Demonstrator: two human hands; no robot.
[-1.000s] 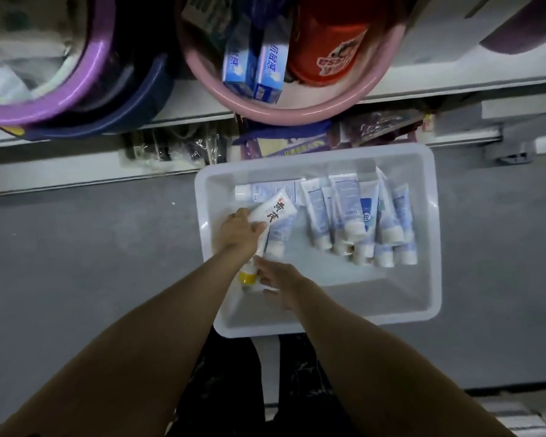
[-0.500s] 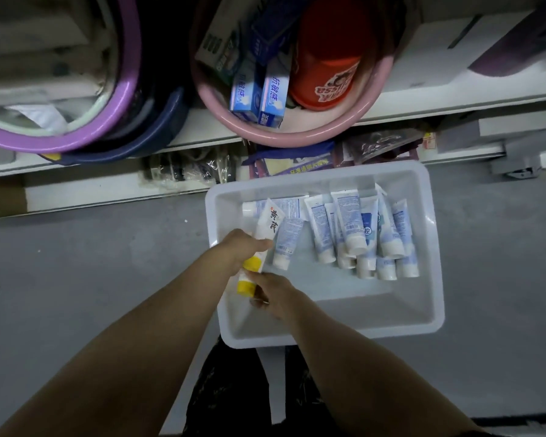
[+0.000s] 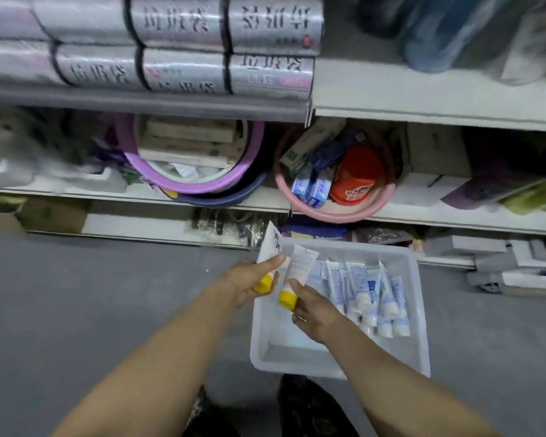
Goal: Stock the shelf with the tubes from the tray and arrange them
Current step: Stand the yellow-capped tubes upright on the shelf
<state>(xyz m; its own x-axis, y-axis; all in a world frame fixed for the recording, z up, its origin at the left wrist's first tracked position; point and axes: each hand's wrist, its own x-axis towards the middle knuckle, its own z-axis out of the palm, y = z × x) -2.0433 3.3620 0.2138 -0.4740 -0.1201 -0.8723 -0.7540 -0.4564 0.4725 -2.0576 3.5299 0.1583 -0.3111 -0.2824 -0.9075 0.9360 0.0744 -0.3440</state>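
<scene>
Two soft white yellow-capped plastic tubes (image 3: 298, 269), one clamped in each grip, left hand (image 3: 249, 280) and right hand (image 3: 312, 307), above the translucent white plastic tray (image 3: 418, 310); we judge them light, squashy, best held near caps.

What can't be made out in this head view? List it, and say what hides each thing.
- Left hand, tube: print blurred, unreadable; fingers cover its lower body.
- Right hand, second tube: only its unreadable side shows.
- Tray: tubes overlap, so no exact count; right forearm hides the near floor.
- Pink basin: shelf above shadows its back contents.
- Top-right bagged goods: blurred, cut by the edge.
</scene>
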